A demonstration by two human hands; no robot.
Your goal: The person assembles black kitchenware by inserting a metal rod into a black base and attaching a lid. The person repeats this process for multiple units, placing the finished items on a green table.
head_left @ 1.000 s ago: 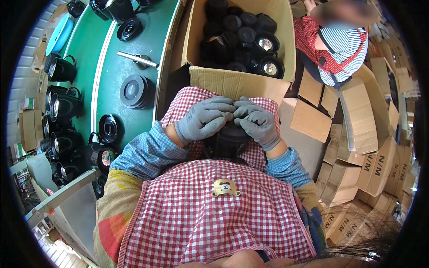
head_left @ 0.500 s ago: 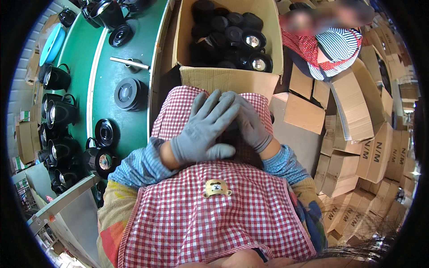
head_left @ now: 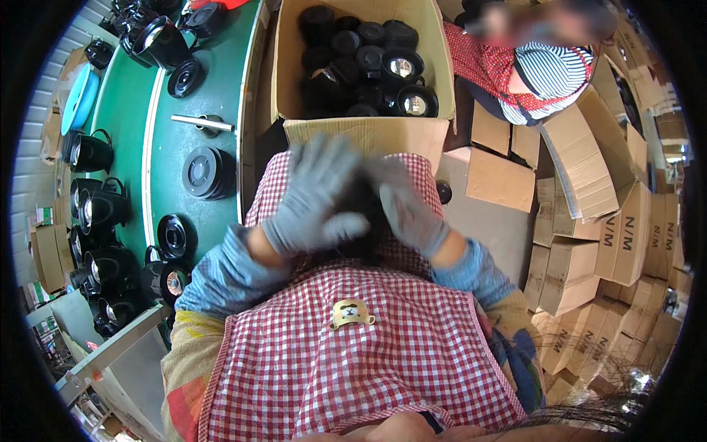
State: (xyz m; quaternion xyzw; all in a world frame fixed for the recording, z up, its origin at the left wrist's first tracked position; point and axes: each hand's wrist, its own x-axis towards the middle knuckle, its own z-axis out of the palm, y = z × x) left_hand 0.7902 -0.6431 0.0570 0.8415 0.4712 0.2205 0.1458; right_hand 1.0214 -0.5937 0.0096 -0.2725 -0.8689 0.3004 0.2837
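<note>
My left hand (head_left: pixel 313 202), in a grey work glove, is over my lap with its thumb out to the side. Its stretched fingers are smeared by motion. My right hand (head_left: pixel 412 210), gloved the same way, sits just across from it with its fingers extended and partly blurred. Between and beneath the two hands is a dark shape (head_left: pixel 362 247) on my lap; I cannot make out what it is. Beyond my knees stands an open cardboard box (head_left: pixel 366 134) with several black lids (head_left: pixel 369 57) and round black parts inside.
A green workbench (head_left: pixel 199 254) runs along my left, bearing black pots (head_left: pixel 162 46), a stack of black lids (head_left: pixel 205 173) and a metal rod (head_left: pixel 200 123). A turquoise basin (head_left: pixel 79 99) is at its far side. Cardboard boxes (head_left: pixel 582 158) pile up on the right; a co-worker (head_left: pixel 549 74) sits far right.
My hands, overlapping at the fingers before, have moved apart, opening a gap over the dark shape. The view has shifted slightly.
</note>
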